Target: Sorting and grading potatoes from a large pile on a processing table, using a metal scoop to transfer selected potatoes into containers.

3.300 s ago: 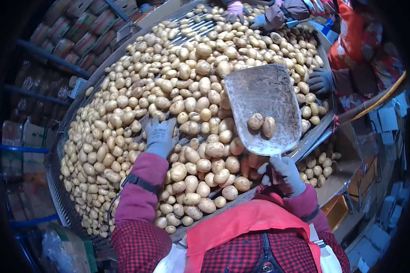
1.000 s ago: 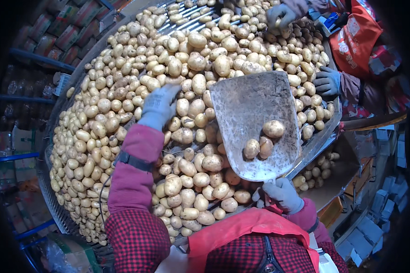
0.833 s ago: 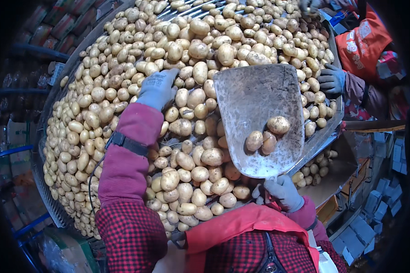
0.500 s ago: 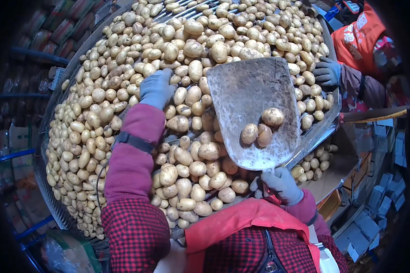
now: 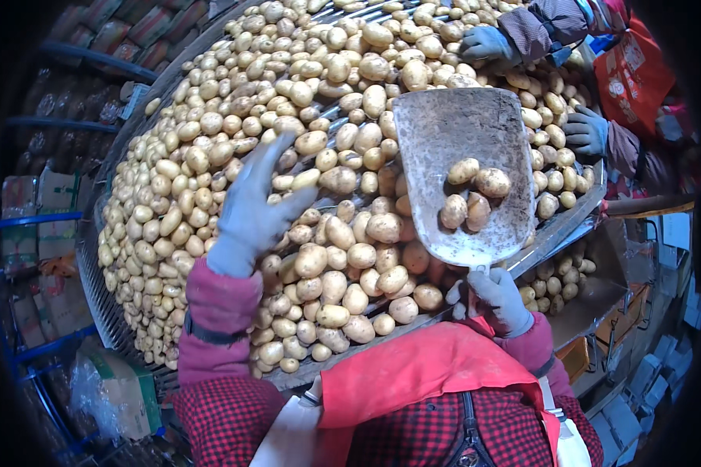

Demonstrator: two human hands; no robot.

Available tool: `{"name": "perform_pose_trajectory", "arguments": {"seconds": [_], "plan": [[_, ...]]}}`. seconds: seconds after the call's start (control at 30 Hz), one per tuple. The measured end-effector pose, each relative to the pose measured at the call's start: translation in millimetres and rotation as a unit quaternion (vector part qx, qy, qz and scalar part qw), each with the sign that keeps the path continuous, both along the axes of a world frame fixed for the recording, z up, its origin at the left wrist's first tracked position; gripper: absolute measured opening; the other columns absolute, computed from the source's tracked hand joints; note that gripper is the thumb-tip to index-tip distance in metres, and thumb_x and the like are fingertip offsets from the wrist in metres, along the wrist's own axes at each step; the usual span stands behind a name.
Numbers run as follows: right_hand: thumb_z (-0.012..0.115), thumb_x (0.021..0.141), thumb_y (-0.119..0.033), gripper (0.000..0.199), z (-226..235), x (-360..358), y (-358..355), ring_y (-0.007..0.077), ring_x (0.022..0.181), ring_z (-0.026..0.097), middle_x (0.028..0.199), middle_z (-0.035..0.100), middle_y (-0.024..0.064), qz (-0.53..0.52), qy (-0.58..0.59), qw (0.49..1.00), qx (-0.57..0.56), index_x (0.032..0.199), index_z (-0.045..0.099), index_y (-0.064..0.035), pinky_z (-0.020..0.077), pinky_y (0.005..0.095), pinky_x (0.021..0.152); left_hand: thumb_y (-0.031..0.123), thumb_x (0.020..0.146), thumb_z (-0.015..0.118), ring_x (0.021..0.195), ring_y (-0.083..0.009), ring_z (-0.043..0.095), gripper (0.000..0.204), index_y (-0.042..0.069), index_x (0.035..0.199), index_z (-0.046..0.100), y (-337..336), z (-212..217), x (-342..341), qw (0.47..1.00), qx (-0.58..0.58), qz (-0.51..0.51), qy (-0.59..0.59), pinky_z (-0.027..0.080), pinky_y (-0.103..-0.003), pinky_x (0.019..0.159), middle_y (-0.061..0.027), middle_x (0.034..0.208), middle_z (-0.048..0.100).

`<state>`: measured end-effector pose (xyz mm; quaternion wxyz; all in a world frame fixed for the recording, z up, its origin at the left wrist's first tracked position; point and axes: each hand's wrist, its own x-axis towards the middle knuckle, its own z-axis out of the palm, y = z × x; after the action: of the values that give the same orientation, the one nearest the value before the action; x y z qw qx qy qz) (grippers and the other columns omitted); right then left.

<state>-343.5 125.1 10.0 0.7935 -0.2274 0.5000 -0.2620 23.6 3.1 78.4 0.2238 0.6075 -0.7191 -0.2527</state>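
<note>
Potatoes (image 5: 333, 315) cover a large slatted sorting table (image 5: 105, 288) in front of me. My right hand (image 5: 500, 300), in a grey-blue glove, grips the handle of a wide, dirt-smeared metal scoop (image 5: 444, 128). Several potatoes (image 5: 492, 183) lie in the scoop's hollow, which rests over the pile. My left hand (image 5: 253, 202), gloved the same way and a little blurred, hovers above the potatoes left of the scoop. Its fingers are spread, with nothing in them.
Across at the far right, a person in a red apron (image 5: 635, 74) has two gloved hands (image 5: 487, 45) over the potatoes. A brown box (image 5: 604, 272) holding potatoes stands right of the table. Blue shelving (image 5: 35, 222) lines the left; flattened cardboard pieces (image 5: 627, 412) lie at lower right.
My left hand has come back from the pile, its fingers now apart. One more potato lies in the scoop. A second hand of the other person has come in at the upper right.
</note>
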Motion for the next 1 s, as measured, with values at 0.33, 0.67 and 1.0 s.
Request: {"name": "perform_pose_trajectory", "arguments": {"seconds": [0.33,0.67,1.0], "plan": [[0.06,0.1,-0.039,0.043,2,-2,-4,0.017,0.066,0.063,0.09,0.068,0.0116,0.001,-0.04,0.999,0.017,0.116,0.061,-0.0001,0.0503,0.0288,0.061,0.041,0.073,0.082,0.138,-0.0394,0.042,0.094,0.003,0.149,0.04,152,-20,45,0.955,0.105,0.108,-0.257,0.035,-0.049,0.114,-0.024,0.147,0.044],[0.056,0.101,-0.044,0.062,-2,1,-2,0.0233,0.063,0.065,0.088,0.069,0.0222,-0.027,-0.022,0.999,-0.001,0.058,0.058,0.0011,0.0524,0.0323,0.057,0.041,0.079,0.079,0.135,-0.0401,0.042,0.083,0.003,0.144,0.046,222,-41,50,0.908,-0.1,0.287,-0.287,0.031,-0.053,0.114,-0.0226,0.148,0.045],[0.054,0.101,-0.046,0.064,3,9,-3,0.0231,0.06,0.064,0.086,0.069,0.0207,-0.027,0.014,1.0,0.003,0.057,0.058,-0.0001,0.0504,0.0314,0.056,0.035,0.081,0.072,0.103,-0.031,0.058,0.055,0.014,0.13,0.06,156,-26,38,0.937,0.068,0.075,-0.334,0.043,-0.046,0.087,-0.0114,0.106,0.061]]}}
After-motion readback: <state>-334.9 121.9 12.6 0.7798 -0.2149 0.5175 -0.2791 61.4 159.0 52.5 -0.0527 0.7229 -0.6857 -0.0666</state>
